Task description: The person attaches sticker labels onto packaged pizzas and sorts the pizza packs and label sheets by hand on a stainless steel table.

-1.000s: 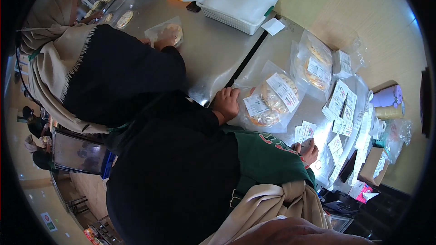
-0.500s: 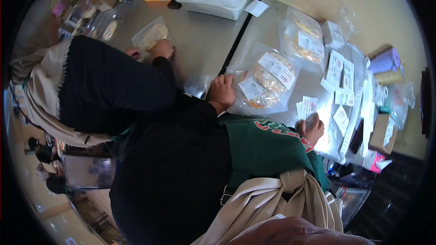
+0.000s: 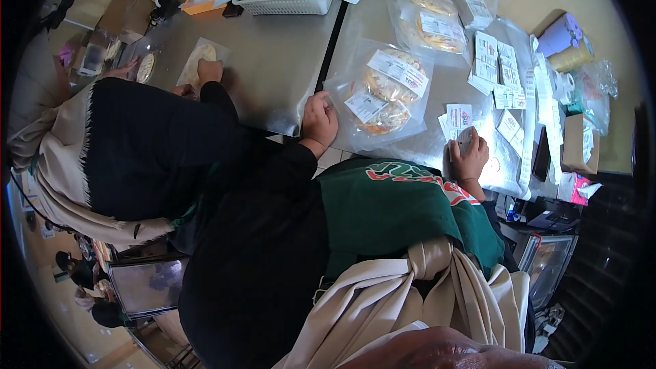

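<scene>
My left hand (image 3: 319, 121) lies loosely curled, knuckles up, on the near edge of a clear, crinkly plastic bag (image 3: 377, 96). Inside it are round flat breads with browned patches, and two white rectangular labels (image 3: 398, 72) are stuck on top. The bag sits on the brushed steel table (image 3: 280, 61), at about one o'clock from that hand. My right hand (image 3: 467, 156) is curled around a small pale label; the fingers are bent inward, though I cannot tell how firmly they pinch it. A small stack of printed label cards (image 3: 456, 117) lies just at twelve o'clock from it.

Compared with a second ago, my left hand stays on the same bag edge and my right has barely moved; the whole view has swung, so the table now sits higher.

At eleven o'clock a white slotted plastic basket (image 3: 290, 5) holds folded clear bags. A second bag of flatbreads (image 3: 434, 22) lies at one o'clock. A co-worker's hand (image 3: 209, 70) presses another bagged flatbread.
</scene>
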A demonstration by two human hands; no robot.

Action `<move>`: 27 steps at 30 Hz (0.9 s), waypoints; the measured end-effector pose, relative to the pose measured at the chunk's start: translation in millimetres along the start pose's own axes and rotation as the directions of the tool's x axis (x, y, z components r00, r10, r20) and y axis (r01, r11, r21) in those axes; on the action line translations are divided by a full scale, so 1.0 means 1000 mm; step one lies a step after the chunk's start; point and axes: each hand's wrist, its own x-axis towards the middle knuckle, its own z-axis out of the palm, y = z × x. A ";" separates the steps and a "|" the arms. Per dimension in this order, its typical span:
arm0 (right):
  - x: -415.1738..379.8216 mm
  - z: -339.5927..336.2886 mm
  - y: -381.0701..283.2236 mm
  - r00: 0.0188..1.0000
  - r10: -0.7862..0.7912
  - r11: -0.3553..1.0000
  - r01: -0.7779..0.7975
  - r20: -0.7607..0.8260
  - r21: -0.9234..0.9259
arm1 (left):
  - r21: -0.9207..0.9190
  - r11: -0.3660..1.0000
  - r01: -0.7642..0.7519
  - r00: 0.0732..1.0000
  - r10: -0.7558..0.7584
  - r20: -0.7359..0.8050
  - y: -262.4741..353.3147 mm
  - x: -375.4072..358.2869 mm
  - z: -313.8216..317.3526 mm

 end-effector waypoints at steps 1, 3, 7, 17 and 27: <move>0.000 0.000 0.000 1.000 -0.002 1.000 0.002 -0.006 0.002 | -0.028 1.000 0.008 1.000 -0.009 -0.014 0.000 0.000 0.000; 0.000 -0.001 0.000 1.000 -0.005 1.000 0.005 -0.002 0.004 | -0.054 0.999 -0.001 0.999 -0.001 -0.032 0.000 0.000 0.000; -0.001 -0.002 -0.001 1.000 -0.004 1.000 0.004 0.002 -0.005 | -0.074 0.997 -0.006 0.999 0.003 -0.037 0.001 -0.002 -0.002; -0.002 0.001 0.003 0.999 -0.024 1.000 0.023 -0.022 -0.008 | -0.129 0.988 -0.085 0.996 0.087 0.008 0.039 -0.002 -0.037; -0.003 -0.002 0.001 0.997 -0.028 0.999 0.031 -0.068 0.044 | 0.445 0.844 -0.298 0.951 0.301 0.065 0.036 0.034 -0.045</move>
